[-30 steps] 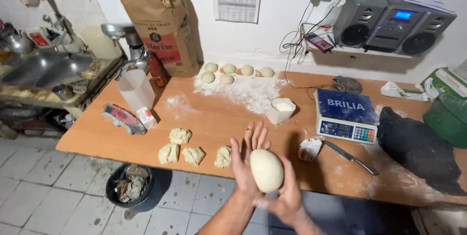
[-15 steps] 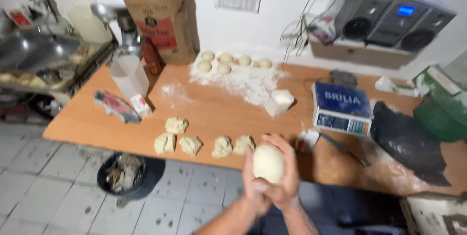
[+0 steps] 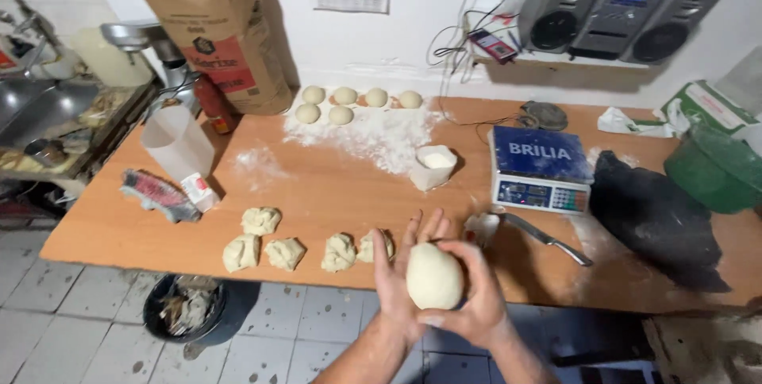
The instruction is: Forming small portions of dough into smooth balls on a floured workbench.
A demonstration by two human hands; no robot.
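A smooth, egg-shaped dough ball (image 3: 434, 275) sits between my two hands above the near edge of the wooden table (image 3: 333, 185). My left hand (image 3: 394, 273) lies flat against its left side with fingers pointing up. Around its right side and bottom curls my right hand (image 3: 476, 297). Several rough dough pieces (image 3: 274, 243) lie on the table just left of my hands. Several rounded dough balls (image 3: 349, 102) rest on the flour patch (image 3: 373, 134) at the back.
A blue digital scale (image 3: 540, 169) and a knife (image 3: 548, 239) lie right of my hands, with a black cloth (image 3: 655, 221) further right. A white cup (image 3: 432, 165), a brown flour sack (image 3: 226, 30), a clear jug (image 3: 176, 142) and a floor bucket (image 3: 184, 316) are around.
My hands have turned the dough ball between them, the left hand now flatter against its side. The view has shifted slightly.
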